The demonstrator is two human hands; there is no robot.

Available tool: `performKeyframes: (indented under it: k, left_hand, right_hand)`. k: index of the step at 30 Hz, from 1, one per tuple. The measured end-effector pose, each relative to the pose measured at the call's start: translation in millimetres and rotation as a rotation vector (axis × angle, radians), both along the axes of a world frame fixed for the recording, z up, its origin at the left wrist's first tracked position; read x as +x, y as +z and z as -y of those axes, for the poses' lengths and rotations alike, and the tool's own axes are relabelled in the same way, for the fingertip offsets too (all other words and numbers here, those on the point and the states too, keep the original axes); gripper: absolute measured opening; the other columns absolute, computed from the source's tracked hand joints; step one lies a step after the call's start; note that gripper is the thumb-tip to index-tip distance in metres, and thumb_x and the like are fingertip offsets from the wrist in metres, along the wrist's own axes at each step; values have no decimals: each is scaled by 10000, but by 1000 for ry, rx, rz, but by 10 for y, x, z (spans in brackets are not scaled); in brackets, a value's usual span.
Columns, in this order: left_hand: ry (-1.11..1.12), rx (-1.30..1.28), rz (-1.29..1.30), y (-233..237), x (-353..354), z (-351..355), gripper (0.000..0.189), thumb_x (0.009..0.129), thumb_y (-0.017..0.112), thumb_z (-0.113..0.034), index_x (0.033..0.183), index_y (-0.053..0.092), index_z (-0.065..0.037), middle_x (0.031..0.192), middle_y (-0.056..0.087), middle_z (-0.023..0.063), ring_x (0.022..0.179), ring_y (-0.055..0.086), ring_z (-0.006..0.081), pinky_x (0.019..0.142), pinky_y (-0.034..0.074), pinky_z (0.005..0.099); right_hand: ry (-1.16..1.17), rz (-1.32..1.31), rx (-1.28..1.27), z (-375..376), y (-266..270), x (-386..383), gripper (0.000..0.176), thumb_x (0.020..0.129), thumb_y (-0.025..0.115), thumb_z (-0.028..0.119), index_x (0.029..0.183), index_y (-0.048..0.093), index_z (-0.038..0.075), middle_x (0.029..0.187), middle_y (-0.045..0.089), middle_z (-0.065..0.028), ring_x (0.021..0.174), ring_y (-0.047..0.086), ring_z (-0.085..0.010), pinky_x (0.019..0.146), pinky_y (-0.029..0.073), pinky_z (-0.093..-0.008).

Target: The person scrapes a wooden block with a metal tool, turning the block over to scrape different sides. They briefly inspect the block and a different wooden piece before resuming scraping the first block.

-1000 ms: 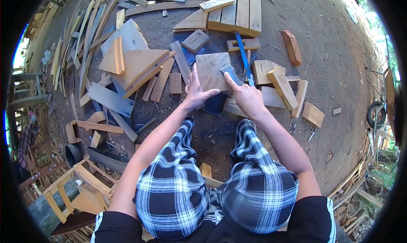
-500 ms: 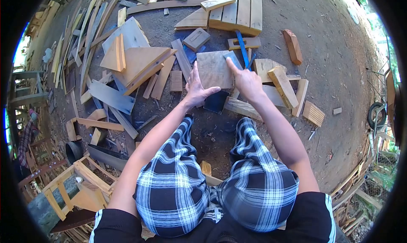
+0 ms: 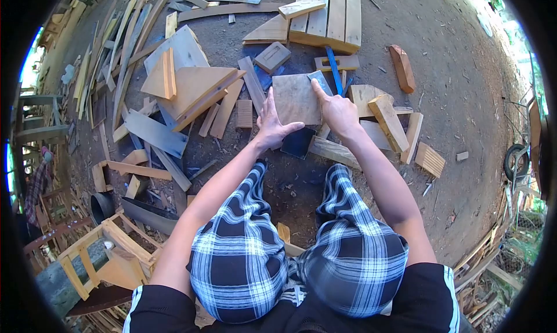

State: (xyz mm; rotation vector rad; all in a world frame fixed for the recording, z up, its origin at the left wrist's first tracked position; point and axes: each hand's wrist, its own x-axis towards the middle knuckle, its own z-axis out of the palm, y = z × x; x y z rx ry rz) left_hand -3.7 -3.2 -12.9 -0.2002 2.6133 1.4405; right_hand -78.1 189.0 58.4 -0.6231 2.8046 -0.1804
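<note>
Square wood board (image 3: 293, 101) lies flat on dirt, centre-top of frame: dull grey-brown face, straight edges. L hand (image 3: 271, 127) spread flat, pressing its lower-left edge. R hand (image 3: 339, 113): forefinger out, other fingers curled, pressing small grey sheet (image 3: 320, 79) onto board's upper-right corner.

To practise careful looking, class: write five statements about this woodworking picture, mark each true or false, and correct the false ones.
1. The left hand rests at the left edge of the square board. True.
2. The right hand presses a grey pad onto the board's near left corner. False: it presses it onto the far right corner.
3. The person wears plaid trousers. True.
4. A blue bar lies left of the board. False: it lies to the right, past the far corner.
5. Both hands are lifted clear of the board. False: both touch it.
</note>
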Motion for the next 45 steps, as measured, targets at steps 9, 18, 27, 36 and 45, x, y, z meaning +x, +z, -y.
performKeyframes:
  k: [9, 18, 27, 36, 45]
  left_hand:
    - [45, 29, -9, -60, 16, -12, 1361, 594, 837, -553, 1513, -44, -74, 1513, 188, 227, 1407, 191, 382, 1116, 149, 554]
    - [44, 12, -48, -97, 20, -9, 1365, 587, 838, -555, 1513, -40, -71, 1510, 190, 226, 1407, 191, 379, 1120, 144, 546]
    - [9, -32, 20, -43, 5, -15, 1356, 626, 843, -516, 1497, -70, -19, 1499, 162, 248, 1413, 175, 376, 1159, 164, 475]
    - [45, 45, -49, -71, 18, -20, 1357, 592, 828, -572, 1516, -37, -82, 1520, 179, 222, 1404, 201, 390, 1114, 143, 558]
    - [50, 43, -27, -38, 25, -23, 1369, 592, 821, -591, 1512, -43, -63, 1531, 165, 207, 1419, 167, 363, 1106, 160, 546]
  right_hand:
    - [85, 38, 53, -196, 113, 450, 747, 839, 484, 28, 1486, 269, 332, 726, 658, -188, 647, 672, -350, 582, 547, -456]
    - [59, 0, 53, -152, 153, 511, 704, 852, 485, 44, 1478, 287, 298, 748, 669, -189, 680, 685, -341, 598, 557, -443]
    - [38, -70, -23, 14, -59, 14, 689, 858, 468, 59, 1485, 272, 268, 752, 668, -191, 684, 679, -351, 606, 555, -457]
    - [143, -22, 47, 154, 152, 182, 649, 868, 505, 82, 1469, 334, 256, 795, 689, -165, 699, 701, -304, 586, 564, -417]
    - [175, 33, 78, 90, 179, 352, 750, 835, 528, 52, 1498, 258, 277, 748, 676, -188, 668, 691, -322, 585, 559, -434]
